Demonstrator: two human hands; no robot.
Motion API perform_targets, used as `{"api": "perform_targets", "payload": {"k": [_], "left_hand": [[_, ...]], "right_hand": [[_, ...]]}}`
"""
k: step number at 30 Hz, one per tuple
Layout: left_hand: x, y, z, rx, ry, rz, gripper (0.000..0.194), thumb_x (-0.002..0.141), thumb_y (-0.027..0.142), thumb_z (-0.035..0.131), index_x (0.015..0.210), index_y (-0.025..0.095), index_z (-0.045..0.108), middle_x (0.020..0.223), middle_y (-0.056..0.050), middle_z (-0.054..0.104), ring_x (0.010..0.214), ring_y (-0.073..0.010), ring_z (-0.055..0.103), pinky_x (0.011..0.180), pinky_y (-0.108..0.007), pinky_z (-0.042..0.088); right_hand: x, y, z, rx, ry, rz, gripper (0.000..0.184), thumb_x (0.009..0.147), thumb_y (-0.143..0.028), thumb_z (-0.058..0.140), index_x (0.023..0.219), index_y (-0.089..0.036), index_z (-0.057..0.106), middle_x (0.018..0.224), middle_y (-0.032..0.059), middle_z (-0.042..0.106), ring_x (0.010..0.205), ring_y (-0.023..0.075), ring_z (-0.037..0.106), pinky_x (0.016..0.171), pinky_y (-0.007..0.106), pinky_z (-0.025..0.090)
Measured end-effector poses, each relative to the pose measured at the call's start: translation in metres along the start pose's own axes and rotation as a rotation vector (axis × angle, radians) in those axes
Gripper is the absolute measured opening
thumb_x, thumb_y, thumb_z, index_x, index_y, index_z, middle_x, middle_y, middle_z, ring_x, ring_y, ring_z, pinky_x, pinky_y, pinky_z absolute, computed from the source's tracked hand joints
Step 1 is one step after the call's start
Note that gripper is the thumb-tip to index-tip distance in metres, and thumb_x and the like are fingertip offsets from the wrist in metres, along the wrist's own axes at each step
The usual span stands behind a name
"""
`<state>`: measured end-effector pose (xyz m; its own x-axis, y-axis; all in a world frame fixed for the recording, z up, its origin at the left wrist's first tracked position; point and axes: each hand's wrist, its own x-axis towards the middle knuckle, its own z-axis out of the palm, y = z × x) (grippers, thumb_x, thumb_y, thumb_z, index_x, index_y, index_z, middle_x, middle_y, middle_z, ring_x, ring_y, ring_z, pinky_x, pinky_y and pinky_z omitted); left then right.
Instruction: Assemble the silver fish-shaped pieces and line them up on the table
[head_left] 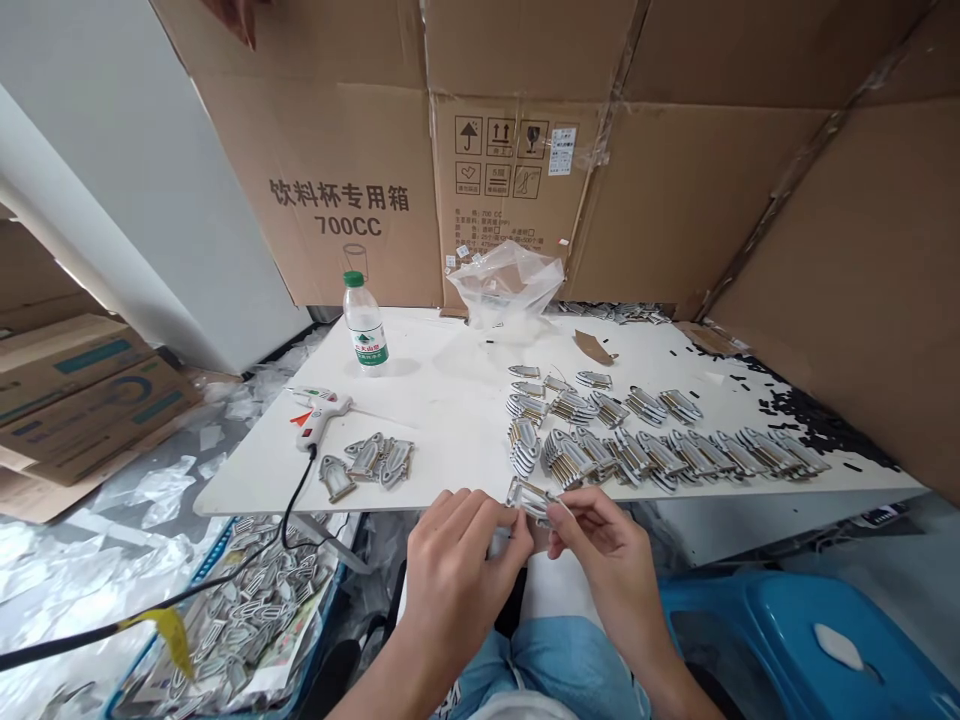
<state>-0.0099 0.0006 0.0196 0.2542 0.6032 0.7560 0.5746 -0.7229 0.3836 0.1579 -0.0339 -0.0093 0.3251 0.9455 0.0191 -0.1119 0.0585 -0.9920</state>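
My left hand (457,570) and my right hand (600,555) meet just below the near edge of the white board (450,400). Both pinch one small silver metal clip (529,497) between their fingertips, the left from the left side, the right from the right. Rows of stacked clips (652,450) lie on the board just beyond my right hand. A smaller loose group of clips (371,462) lies ahead of my left hand. My knees in light blue cloth show below the hands.
A white glue gun (319,412) lies at the board's left, its black cable running off left. A water bottle (364,325), a clear plastic bag (506,282) and cardboard boxes (525,150) stand behind. A bin of clips (247,610) sits lower left, a blue stool (810,640) at right.
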Motion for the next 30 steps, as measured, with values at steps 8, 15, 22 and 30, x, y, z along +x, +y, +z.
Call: {"api": "perform_targets", "payload": {"k": [8,15,22,30], "left_hand": [[-0.003,0.006,0.002,0.043,-0.026,-0.041,0.029,0.101,0.013,0.066,0.074,0.022,0.058,0.066,0.002,0.062,0.061,-0.0151,0.053,0.065,-0.035,0.042],[0.002,0.006,-0.001,0.07,-0.117,0.086,0.019,0.105,0.013,0.063,0.088,0.021,0.067,0.086,-0.002,0.074,0.074,-0.0175,0.063,0.07,-0.036,0.046],[0.019,-0.01,-0.019,0.014,-0.229,0.193,0.008,0.104,0.026,0.07,0.099,0.021,0.071,0.12,-0.005,0.08,0.105,-0.0252,0.066,0.089,-0.043,0.051],[0.028,-0.016,-0.044,-0.239,-0.549,0.237,0.013,0.108,0.018,0.062,0.109,0.022,0.074,0.126,-0.003,0.08,0.105,-0.0209,0.068,0.09,-0.035,0.06]], "right_hand": [[-0.006,-0.002,0.008,0.012,-0.034,0.016,0.036,0.085,-0.057,0.086,0.087,-0.023,0.076,0.073,0.0028,0.07,0.068,0.02,0.066,0.065,0.031,0.058],[-0.008,0.002,0.01,0.08,-0.039,0.04,0.033,0.088,-0.055,0.085,0.091,-0.023,0.076,0.077,0.0026,0.071,0.069,0.0194,0.065,0.067,0.03,0.057],[-0.008,0.01,0.019,0.289,-0.027,0.114,0.031,0.092,-0.054,0.082,0.094,-0.024,0.072,0.074,-0.0014,0.063,0.064,0.0157,0.059,0.064,0.028,0.051],[-0.026,0.012,0.019,0.401,0.017,0.209,0.038,0.088,-0.058,0.084,0.085,-0.021,0.073,0.074,-0.001,0.059,0.058,0.0118,0.047,0.05,0.024,0.041]]}}
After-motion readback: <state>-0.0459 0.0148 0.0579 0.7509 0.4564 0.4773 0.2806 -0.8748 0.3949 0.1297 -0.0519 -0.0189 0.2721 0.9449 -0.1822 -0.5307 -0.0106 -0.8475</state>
